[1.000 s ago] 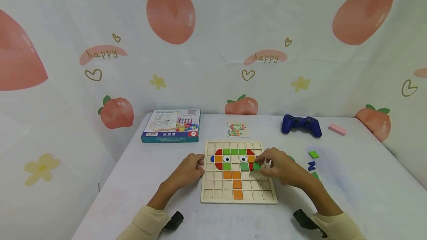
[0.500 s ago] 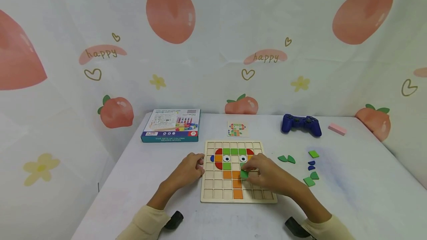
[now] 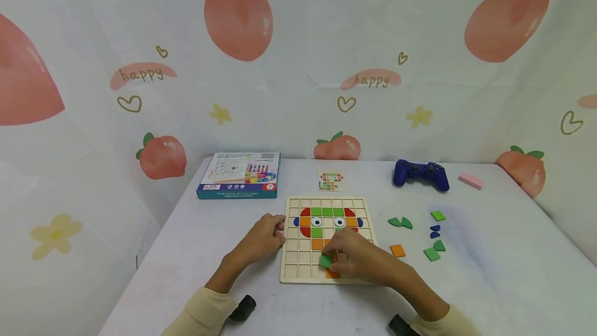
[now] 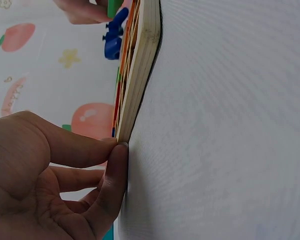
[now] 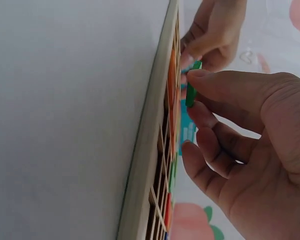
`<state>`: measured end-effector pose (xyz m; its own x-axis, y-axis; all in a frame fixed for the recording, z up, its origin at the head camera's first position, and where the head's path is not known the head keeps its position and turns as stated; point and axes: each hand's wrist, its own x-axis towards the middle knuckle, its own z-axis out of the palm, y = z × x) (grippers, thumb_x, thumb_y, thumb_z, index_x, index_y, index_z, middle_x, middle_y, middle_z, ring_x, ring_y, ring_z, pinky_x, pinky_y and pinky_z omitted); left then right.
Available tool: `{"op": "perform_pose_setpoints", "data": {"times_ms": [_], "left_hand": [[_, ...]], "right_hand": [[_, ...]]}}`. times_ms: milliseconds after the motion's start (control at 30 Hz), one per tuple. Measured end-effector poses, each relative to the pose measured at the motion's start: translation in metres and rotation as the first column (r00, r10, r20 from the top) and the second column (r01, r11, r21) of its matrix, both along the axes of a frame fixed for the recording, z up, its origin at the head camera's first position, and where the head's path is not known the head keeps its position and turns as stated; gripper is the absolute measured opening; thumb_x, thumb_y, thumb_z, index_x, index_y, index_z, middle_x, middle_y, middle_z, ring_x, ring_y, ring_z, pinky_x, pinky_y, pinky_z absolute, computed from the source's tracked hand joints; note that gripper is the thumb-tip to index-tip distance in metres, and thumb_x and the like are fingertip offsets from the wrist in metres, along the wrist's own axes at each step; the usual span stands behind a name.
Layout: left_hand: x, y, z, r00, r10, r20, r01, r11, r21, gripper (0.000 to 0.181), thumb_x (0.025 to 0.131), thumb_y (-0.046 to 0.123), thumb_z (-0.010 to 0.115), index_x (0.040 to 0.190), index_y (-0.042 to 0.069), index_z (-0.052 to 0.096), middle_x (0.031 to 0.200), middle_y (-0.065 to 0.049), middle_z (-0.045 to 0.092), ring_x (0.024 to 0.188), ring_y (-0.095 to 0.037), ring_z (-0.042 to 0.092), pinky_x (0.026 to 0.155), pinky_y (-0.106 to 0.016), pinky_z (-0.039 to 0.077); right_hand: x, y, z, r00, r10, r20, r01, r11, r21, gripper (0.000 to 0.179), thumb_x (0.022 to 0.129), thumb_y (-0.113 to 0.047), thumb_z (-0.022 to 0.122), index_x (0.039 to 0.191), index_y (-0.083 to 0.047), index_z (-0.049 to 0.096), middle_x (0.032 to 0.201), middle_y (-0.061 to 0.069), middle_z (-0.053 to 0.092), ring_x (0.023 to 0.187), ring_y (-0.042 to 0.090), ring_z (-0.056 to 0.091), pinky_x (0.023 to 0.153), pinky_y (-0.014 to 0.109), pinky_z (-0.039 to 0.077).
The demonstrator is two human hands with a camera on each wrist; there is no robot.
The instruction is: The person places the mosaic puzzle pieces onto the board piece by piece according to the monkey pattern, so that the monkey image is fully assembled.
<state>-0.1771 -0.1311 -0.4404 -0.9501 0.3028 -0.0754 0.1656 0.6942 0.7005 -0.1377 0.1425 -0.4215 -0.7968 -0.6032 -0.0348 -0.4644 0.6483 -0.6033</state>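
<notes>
A pale wooden grid board (image 3: 298,273) lies on the table, with red, green, orange and blue tiles and two eye tiles set in its cells. My left hand (image 3: 261,237) is at the board's left edge; in the left wrist view its thumb and index fingertip (image 4: 119,150) pinch that edge. My right hand (image 3: 364,255) holds a green square tile (image 3: 325,261) over the lower middle of the board. In the right wrist view this tile (image 5: 192,90) is gripped between thumb and fingers, tilted, slightly above the surface. Some lower cells are hidden behind the right hand.
Behind the board lies a pattern card (image 3: 332,181). Right of it are loose tiles: an orange square (image 3: 398,250), green leaf-like pieces (image 3: 407,223), green squares (image 3: 431,254) and blue half-rounds (image 3: 435,234). A box (image 3: 239,176), game controller (image 3: 421,175) and pink block (image 3: 471,180) sit farther back.
My right hand has carried the green square from the board's right side leftward and toward me. Loose tiles, including an orange square, have come into view. The left hand has stayed put.
</notes>
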Motion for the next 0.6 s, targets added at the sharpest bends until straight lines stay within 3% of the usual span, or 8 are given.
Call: {"op": "perform_pose_setpoints", "data": {"times_ms": [267, 600], "left_hand": [[0.0, 0.0, 0.001, 1.0, 0.001, 0.002, -0.001, 1.0, 0.004, 0.056, 0.091, -0.001, 0.071, 0.144, -0.01, 0.057, 0.098, -0.008, 0.054, 0.094, -0.019, 0.051, 0.078, -0.028, 0.051], [-0.001, 0.0, -0.001, 1.0, -0.003, 0.0, 0.003, 1.0, -0.002, 0.054, 0.091, 0.0, 0.071, 0.143, -0.01, 0.058, 0.098, -0.007, 0.054, 0.095, -0.019, 0.052, 0.078, -0.028, 0.052]], "right_hand": [[0.004, -0.009, -0.002, 0.998, 0.059, -0.004, -0.059, 0.998, -0.004, 0.023, 0.092, -0.02, 0.081, 0.114, -0.016, 0.082, 0.102, -0.015, 0.066, 0.099, 0.007, 0.052, 0.088, 0.028, 0.05], [0.007, -0.014, -0.002, 0.997, 0.072, -0.037, -0.071, 0.997, 0.03, 0.026, 0.091, -0.018, 0.081, 0.117, -0.017, 0.08, 0.107, -0.014, 0.069, 0.101, 0.006, 0.051, 0.092, 0.029, 0.051]]}}
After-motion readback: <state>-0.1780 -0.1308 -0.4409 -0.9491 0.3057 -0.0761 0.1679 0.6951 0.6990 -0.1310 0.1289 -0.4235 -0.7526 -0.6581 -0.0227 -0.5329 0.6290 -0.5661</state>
